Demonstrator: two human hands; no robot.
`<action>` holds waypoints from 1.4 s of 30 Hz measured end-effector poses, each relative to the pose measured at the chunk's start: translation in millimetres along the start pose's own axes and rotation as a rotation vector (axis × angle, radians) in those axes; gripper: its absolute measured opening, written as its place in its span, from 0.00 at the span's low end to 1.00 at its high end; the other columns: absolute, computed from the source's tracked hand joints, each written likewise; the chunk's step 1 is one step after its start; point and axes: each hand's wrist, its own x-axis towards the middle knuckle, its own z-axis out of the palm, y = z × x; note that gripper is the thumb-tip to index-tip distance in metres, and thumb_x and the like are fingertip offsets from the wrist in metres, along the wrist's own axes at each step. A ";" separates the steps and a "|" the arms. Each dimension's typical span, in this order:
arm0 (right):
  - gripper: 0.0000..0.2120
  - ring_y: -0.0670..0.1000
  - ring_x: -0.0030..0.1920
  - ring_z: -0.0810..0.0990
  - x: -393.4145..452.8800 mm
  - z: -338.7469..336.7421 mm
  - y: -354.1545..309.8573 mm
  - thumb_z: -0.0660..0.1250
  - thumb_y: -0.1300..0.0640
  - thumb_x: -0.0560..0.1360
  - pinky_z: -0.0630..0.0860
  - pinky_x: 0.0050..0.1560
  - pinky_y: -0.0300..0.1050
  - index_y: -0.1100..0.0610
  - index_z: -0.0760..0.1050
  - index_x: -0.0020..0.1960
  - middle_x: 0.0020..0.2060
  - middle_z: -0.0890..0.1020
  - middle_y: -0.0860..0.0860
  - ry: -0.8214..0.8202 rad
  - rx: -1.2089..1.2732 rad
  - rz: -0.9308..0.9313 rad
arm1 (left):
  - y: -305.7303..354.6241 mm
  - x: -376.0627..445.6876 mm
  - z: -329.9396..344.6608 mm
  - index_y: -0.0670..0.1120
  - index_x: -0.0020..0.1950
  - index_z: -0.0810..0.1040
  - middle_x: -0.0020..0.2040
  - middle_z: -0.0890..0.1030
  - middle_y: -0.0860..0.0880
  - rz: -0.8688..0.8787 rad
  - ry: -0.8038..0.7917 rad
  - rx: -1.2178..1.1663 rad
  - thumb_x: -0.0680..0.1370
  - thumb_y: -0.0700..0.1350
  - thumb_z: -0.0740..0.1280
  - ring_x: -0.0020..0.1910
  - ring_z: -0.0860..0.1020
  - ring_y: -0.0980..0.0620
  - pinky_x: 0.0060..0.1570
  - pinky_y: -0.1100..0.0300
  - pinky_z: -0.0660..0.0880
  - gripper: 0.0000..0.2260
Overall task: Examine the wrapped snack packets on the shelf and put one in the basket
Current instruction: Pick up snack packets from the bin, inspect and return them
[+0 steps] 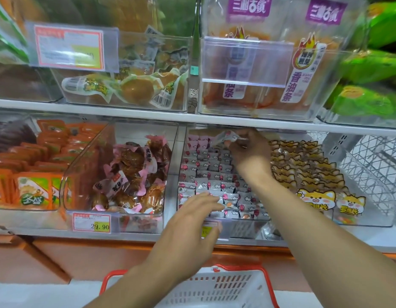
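Lower shelf, far left: orange packets [34,192]; next bin, brown snacks in pink wrap [134,172] above a price tag [91,222]; left hand [190,236] reaches toward the grey-and-pink snack packets [214,174], fingers straight and loosely spread, holding nothing; white basket [217,285] with red rim sits below; right hand [248,150] at the bin's back pinches one wrapped packet [226,136] raised above the rows; fox-print packets [308,174] lie just right.
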 end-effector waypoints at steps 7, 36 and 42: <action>0.09 0.46 0.47 0.79 14.8 15.6 10.5 0.72 0.61 0.78 0.76 0.48 0.41 0.57 0.79 0.57 0.51 0.81 0.47 -0.120 -0.332 -0.135 | -4.3 5.6 3.0 0.60 0.65 0.77 0.67 0.73 0.68 0.008 0.023 -0.019 0.80 0.50 0.69 0.72 0.60 0.72 0.68 0.80 0.49 0.14; 0.12 0.55 0.56 0.81 27.7 16.6 23.8 0.60 0.68 0.80 0.77 0.60 0.49 0.56 0.79 0.48 0.52 0.84 0.54 -0.210 -0.576 -0.121 | -8.1 0.3 8.7 0.59 0.68 0.74 0.71 0.65 0.67 0.037 -0.023 0.108 0.81 0.53 0.67 0.73 0.43 0.77 0.66 0.80 0.37 0.15; 0.09 0.58 0.50 0.81 36.7 -4.7 -1.2 0.61 0.63 0.81 0.74 0.49 0.45 0.64 0.80 0.54 0.49 0.83 0.58 0.224 -0.218 -0.007 | -6.5 -0.7 -2.3 0.62 0.63 0.75 0.68 0.68 0.71 0.014 0.067 0.023 0.80 0.49 0.70 0.74 0.54 0.72 0.69 0.79 0.46 0.14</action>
